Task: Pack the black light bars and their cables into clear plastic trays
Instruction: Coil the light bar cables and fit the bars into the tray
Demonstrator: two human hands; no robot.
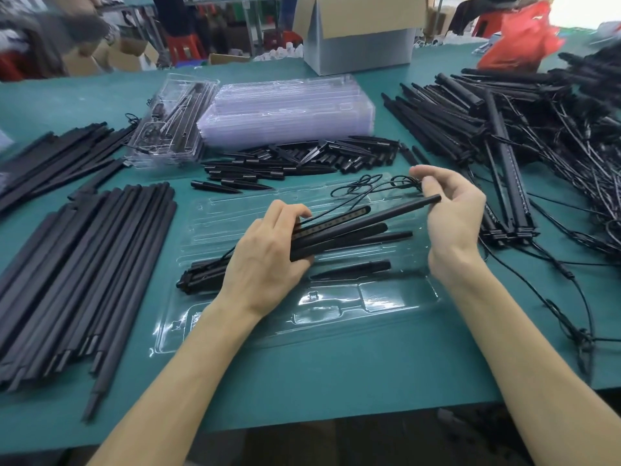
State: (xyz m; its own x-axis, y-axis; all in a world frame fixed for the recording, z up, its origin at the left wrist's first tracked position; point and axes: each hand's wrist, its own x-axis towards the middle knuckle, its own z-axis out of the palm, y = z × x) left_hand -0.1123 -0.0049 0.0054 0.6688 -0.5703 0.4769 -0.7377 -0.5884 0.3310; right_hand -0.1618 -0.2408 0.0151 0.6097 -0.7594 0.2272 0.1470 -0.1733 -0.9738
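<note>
Head view: a green table point(336, 381) seen from above, with both forearms reaching in.
Tray point(386, 299): clear and open, it lies flat under both hands; one black spike point(353, 268) already sits in a slot.
Left hand point(268, 260): the fingers curl round the near end of a bundle of light bars point(339, 228), held just above the tray.
Right hand point(452, 213): thumb and fingers pinch the far tip of the topmost bar. The coiled cable point(376, 185) loops at the fingertips; whether it is also pinched cannot be told.
Supplies: stack of empty trays point(289, 109) beyond; filled tray point(168, 129) to its left; loose spikes point(295, 159) nearer; pile of bars with cables point(524, 136) at right; rods point(84, 264) at left.
Step in hand: judged to be drawing one bar off the bundle to seat it in the tray.
Next move: likely calls for lining the bar up with a long slot, pressing it flat, then tucking the cable into a wider pocket without kinking it.
</note>
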